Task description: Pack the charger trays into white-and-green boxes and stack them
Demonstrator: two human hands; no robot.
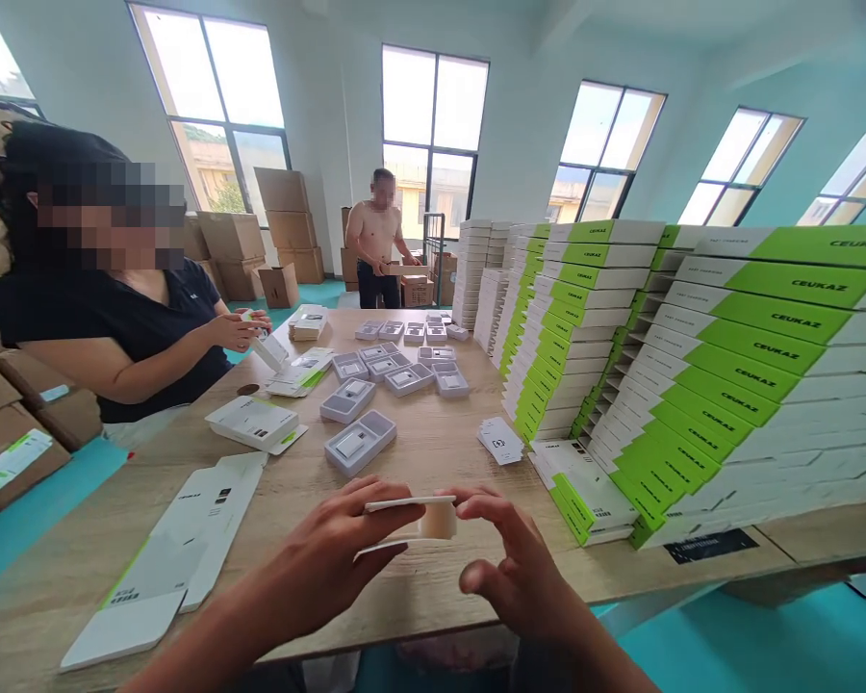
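Note:
My left hand (332, 549) grips a thin white carton (439, 521) above the near edge of the table, fingers on its upper panel and thumb beneath. The carton is seen edge-on, with a gap between its two panels and a pale flap at its right end. Beside that end is my right hand (516, 568), its fingertips touching the upper corner while the thumb stands apart below. Just beyond lies a grey plastic tray (379, 435) with a small white item inside. Flattened white-and-green cartons (206, 525) lie to the left.
Tall stacks of green-and-white boxes (736, 385) line the right side. White cards (500, 441) lie beside them. Several more trays (408, 377) spread across the middle. A co-worker (137, 337) handles a carton at the left; another person (379, 231) stands beyond the far end.

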